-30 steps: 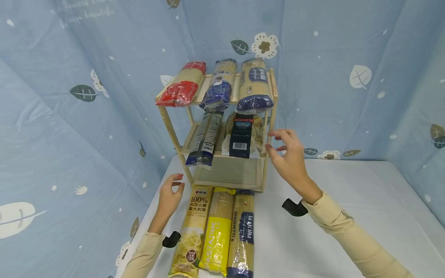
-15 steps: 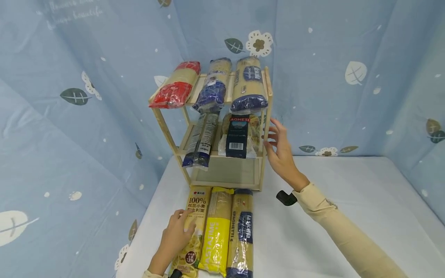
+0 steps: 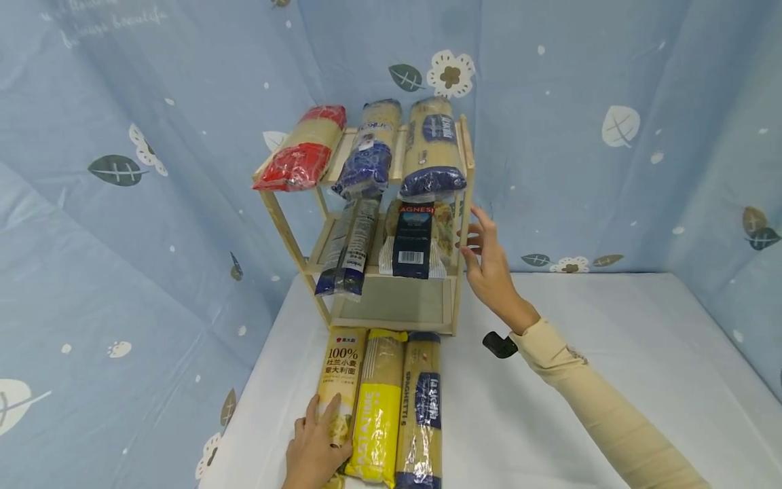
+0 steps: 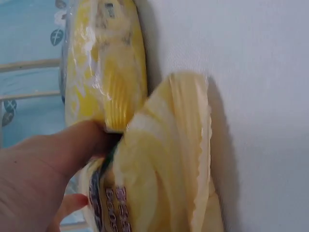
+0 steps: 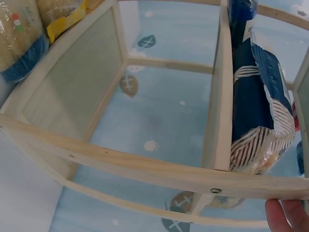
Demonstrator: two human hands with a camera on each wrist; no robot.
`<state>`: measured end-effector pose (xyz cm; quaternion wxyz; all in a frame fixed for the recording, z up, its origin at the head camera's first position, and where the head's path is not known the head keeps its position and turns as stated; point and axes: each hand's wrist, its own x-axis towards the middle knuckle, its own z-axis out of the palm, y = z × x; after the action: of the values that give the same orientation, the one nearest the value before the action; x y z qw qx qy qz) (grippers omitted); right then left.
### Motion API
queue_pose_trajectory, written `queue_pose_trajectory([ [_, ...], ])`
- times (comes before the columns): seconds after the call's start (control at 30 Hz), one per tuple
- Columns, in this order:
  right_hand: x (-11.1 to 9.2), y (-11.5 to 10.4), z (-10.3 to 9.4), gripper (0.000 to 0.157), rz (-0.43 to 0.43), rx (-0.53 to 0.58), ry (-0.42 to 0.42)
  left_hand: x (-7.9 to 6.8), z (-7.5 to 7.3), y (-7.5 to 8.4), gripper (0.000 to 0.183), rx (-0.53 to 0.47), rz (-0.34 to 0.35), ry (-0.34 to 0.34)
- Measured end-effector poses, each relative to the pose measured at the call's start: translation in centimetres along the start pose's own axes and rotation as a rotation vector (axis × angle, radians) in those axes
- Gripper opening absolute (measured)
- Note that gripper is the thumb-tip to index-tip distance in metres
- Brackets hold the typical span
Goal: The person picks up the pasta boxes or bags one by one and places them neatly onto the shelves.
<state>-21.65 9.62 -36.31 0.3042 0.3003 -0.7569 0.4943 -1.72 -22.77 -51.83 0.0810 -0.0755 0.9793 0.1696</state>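
Note:
My left hand (image 3: 314, 448) is over the lower part of a beige pasta packet (image 3: 339, 360) lying on the table. Its thumb and fingers grip the packet's sides; in the left wrist view the thumb (image 4: 82, 142) goes in between this packet and the yellow pasta packet (image 4: 104, 63). At the rack's right side, my right hand (image 3: 491, 265) holds the upright of the wooden shelf rack (image 3: 391, 302), thumb in front and fingers behind. In the right wrist view, fingertips (image 5: 285, 215) show at the wooden rail.
A blue-labelled spaghetti packet (image 3: 421, 401) lies right of the yellow one. On the top shelf are a red pasta packet (image 3: 305, 146) and two blue ones. The middle shelf carries a dark-striped packet (image 3: 351, 248) and an Agnesi packet (image 3: 412, 241). Patterned blue cloth hangs behind.
My left hand has come down from beside the rack onto the beige packet and taken hold of it. My right hand has moved left to the rack's upright. The view has shifted slightly.

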Motion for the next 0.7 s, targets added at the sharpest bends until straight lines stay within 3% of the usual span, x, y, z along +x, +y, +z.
queue_pose_trajectory([
  [0.17,0.06,-0.04,-0.03,0.061,0.001,-0.016,0.007,0.41,0.08,0.04,0.087,-0.004,0.014,-0.003],
  [0.47,0.09,-0.08,0.24,0.064,-0.007,-0.03,0.027,0.85,-0.28,-0.3,0.079,-0.164,0.048,0.007],
  [0.7,0.01,0.08,0.4,0.063,-0.004,-0.047,0.045,0.66,-0.27,-0.36,0.071,-0.299,0.074,0.064],
])
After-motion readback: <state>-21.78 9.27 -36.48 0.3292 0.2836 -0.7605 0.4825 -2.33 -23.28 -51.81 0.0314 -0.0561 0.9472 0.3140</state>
